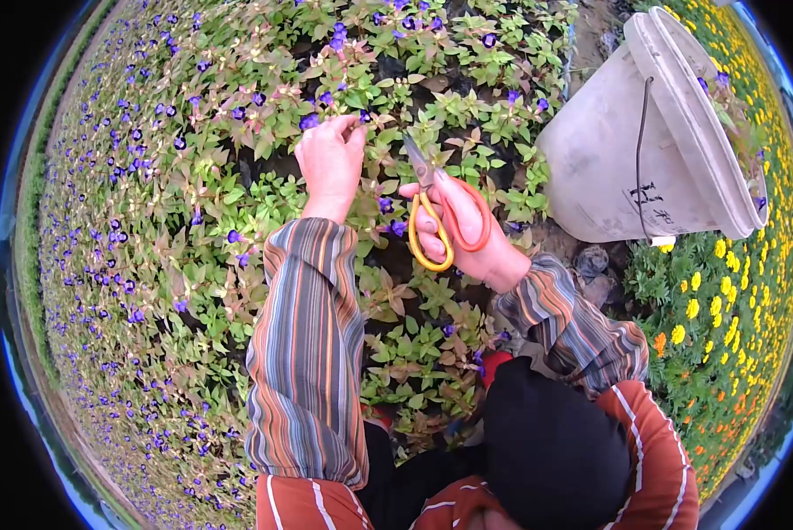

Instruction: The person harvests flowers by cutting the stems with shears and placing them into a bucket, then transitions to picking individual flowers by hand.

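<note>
The left hand (333,166) is pinching, its catch unclear, by a likely fragile flower (365,116), best taken from beneath; the right hand (493,256) is curling round scissors (425,175).

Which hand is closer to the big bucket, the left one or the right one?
The right hand. It holds the scissors a little to the left of the bucket. The left hand is farther left, among the purple-flowered plants.
</note>
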Tool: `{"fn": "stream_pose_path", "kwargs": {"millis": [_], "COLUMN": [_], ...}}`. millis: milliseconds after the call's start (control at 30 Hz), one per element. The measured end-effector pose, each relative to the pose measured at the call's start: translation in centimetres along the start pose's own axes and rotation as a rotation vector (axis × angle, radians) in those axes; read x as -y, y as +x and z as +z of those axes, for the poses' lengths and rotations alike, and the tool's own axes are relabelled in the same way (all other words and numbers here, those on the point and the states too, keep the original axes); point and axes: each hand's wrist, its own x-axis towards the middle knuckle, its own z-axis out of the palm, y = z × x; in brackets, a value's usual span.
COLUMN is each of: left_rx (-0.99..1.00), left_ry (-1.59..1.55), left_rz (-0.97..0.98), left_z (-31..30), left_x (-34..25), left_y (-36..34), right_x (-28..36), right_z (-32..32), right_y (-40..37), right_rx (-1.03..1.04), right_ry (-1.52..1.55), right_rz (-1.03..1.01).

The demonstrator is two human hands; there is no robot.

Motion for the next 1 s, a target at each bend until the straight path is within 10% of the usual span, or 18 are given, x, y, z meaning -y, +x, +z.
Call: {"fn": "stream_pose_path", "kwargs": {"millis": [1000], "left_rx": [0.084], "left_ry": [-0.230], "left_rz": [-0.144], "left_z": [-1.1], "left_x": [1.8], "left_y": [-0.4], "right_x": [-1.9], "right_z": [-0.8], "right_y": [5.7], "right_rx": [-0.019], "right_ry": [0.229], "right_rz": [0.221]}}
